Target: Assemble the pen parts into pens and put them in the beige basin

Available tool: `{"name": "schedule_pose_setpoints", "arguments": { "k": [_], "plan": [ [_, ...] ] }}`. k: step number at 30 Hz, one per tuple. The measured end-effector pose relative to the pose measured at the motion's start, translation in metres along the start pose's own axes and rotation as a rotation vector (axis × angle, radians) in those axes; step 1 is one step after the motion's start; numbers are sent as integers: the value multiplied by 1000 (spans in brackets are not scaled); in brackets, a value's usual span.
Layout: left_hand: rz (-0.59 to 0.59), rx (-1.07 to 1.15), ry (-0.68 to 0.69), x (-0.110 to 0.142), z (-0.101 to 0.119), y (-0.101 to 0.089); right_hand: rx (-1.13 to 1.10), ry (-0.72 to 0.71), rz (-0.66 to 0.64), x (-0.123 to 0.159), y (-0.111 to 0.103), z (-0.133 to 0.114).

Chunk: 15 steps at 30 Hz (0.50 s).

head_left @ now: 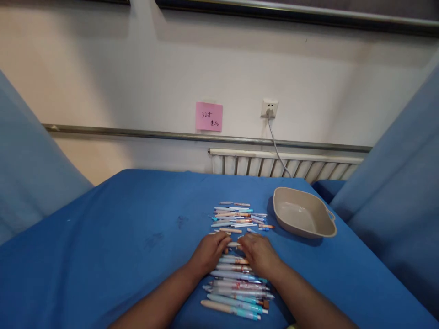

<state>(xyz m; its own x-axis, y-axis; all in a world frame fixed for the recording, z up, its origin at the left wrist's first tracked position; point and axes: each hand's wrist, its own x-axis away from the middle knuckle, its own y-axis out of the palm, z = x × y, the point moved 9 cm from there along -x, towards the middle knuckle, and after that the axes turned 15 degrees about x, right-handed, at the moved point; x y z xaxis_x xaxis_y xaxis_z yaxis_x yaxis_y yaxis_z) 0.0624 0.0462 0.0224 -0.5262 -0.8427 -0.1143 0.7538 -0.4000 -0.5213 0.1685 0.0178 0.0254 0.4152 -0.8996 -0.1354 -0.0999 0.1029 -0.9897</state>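
Note:
My left hand (210,250) and my right hand (259,253) face each other over the middle of the blue-covered table (137,205). A pale pen (233,244) spans the gap between them, its two ends hidden by my curled fingers. Below my hands lies a row of assembled pens, among them a beige and light blue pen (229,310) at the near end and a clear one with pink (238,285). Beyond my hands, pen parts are spread out: a beige barrel (230,230), thin white refills (243,225) and a small orange piece (266,226).
A beige plastic basin (298,212) stands at the right. Blue curtains (30,173) hang on both sides. Behind the table are a radiator (250,165), a plugged-in socket (270,108), a metal rail (147,134) and a pink note (209,116).

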Motion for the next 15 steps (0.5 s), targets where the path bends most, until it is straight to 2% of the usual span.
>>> {"name": "schedule_pose_setpoints", "arguments": {
  "k": [2, 3, 6, 8, 13, 15],
  "plan": [
    [3, 36, -70, -1, -8, 0, 4, 5, 8, 0, -1, -1],
    [22, 52, -63, 0, -7, -2, -1, 16, 15, 1, -2, 0],
    [103, 58, 75, 2, 4, -12, -32, 53, 55, 2, -3, 6],
    [109, 48, 149, 4, 10, -14, -57, 67, 89, 2, -4, 9],
    [54, -4, 32, 3, 2, -13, -109, 81, 132, 3, -7, 14],
    [90, -33, 81, 3, 8, -17, -116, 78, 129, 3, -7, 14]
  ]
}}
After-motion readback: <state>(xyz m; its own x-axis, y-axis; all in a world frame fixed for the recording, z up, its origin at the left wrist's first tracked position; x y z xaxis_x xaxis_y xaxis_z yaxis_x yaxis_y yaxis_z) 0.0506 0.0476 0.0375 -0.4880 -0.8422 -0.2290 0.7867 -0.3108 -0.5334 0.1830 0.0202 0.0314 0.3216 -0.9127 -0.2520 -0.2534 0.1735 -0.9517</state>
